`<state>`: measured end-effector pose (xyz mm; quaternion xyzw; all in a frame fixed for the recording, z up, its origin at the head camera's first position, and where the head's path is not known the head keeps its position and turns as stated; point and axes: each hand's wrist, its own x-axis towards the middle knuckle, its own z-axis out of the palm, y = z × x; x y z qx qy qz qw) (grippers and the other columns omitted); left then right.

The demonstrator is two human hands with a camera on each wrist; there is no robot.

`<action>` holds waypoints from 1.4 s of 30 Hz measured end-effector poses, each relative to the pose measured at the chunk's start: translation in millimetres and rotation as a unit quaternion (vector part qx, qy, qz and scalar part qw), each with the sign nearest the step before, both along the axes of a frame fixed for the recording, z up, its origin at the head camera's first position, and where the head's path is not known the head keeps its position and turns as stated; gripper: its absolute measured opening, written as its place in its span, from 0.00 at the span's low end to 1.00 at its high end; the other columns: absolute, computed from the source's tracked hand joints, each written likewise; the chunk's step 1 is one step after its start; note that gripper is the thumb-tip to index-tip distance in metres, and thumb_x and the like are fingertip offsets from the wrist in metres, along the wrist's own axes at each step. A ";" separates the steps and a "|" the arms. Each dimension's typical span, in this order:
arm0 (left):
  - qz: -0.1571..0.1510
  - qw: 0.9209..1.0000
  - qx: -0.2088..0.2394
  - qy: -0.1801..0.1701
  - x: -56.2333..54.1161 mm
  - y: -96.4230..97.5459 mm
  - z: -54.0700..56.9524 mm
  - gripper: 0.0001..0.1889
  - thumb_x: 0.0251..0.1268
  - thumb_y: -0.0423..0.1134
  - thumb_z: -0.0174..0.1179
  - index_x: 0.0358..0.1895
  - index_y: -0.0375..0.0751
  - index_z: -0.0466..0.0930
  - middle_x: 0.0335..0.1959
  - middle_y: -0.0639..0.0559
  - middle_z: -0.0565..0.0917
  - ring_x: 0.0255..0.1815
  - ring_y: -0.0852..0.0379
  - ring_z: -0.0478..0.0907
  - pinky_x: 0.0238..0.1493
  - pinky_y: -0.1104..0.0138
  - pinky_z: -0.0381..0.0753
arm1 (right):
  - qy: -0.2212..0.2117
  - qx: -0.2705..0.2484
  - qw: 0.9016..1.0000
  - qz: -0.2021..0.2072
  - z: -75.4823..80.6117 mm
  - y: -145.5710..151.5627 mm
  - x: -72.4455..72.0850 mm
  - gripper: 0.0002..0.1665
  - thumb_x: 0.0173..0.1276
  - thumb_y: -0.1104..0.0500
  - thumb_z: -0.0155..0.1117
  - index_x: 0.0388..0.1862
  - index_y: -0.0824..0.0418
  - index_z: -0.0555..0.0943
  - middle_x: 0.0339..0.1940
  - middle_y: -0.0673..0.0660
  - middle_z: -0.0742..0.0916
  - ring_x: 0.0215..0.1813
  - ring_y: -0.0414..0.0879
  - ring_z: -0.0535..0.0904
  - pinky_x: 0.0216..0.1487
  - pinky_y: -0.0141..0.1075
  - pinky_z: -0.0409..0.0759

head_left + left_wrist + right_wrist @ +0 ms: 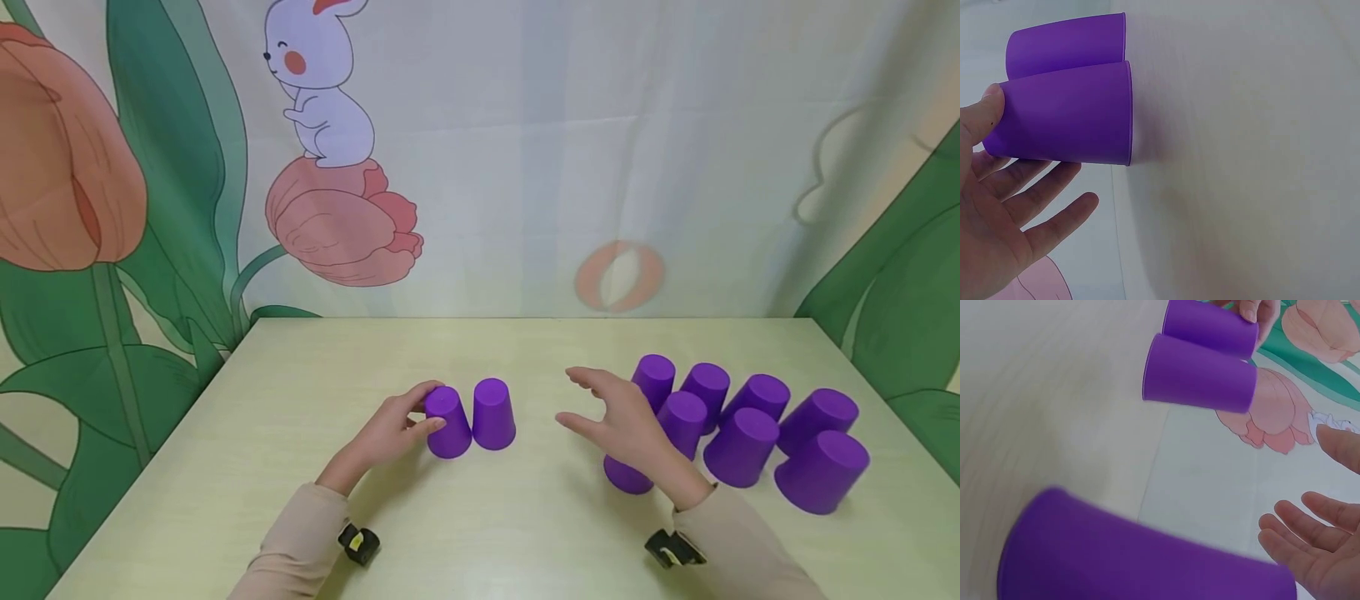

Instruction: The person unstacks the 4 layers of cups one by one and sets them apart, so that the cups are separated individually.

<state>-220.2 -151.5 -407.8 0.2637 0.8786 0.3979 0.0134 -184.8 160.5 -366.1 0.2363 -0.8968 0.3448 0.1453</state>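
Note:
Two upside-down purple plastic cups stand side by side left of the table's middle. My left hand (390,429) grips the left cup (448,435), thumb on the near side and fingers behind it. Just to its right is the other cup (493,415), which no hand touches. In the left wrist view the thumb lies against the base end of the gripped cup (1066,115), and the little finger sticks out free. My right hand (626,425) hovers with fingers spread and nothing in them, over the left side of a group of purple cups, partly hiding one cup (628,475).
Several more upside-down purple cups, among them a near one (822,472) and a back one (653,379), stand in rows on the right of the pale table (525,517). A printed curtain (487,208) hangs behind the table's far edge.

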 end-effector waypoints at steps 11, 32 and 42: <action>-0.007 1.000 0.004 0.004 -0.2 -0.2 0.0 0.21 0.63 0.38 0.56 0.59 0.37 0.66 0.47 0.44 0.79 0.47 0.46 0.77 0.39 0.61 0.77 | -0.018 -0.012 0.999 0.028 -5.3 -30.7 -16.8 0.31 0.52 0.59 0.71 0.54 0.70 0.74 0.49 0.64 0.81 0.49 0.57 0.77 0.48 0.45 0.76; -0.005 1.000 0.007 0.002 -0.2 -0.9 0.7 0.22 0.63 0.37 0.56 0.59 0.37 0.66 0.46 0.44 0.80 0.47 0.46 0.77 0.40 0.60 0.77 | -0.149 -0.033 0.988 0.013 -17.4 -83.8 -38.6 0.32 0.52 0.59 0.71 0.55 0.67 0.73 0.46 0.60 0.82 0.44 0.53 0.77 0.42 0.42 0.76; -0.011 1.000 0.012 0.006 0.6 0.1 1.2 0.21 0.64 0.37 0.56 0.58 0.36 0.66 0.47 0.42 0.79 0.47 0.44 0.77 0.40 0.57 0.77 | -0.148 -0.042 0.988 -0.008 -21.5 -87.8 -39.3 0.25 0.52 0.60 0.71 0.50 0.65 0.76 0.41 0.57 0.83 0.42 0.50 0.79 0.41 0.40 0.77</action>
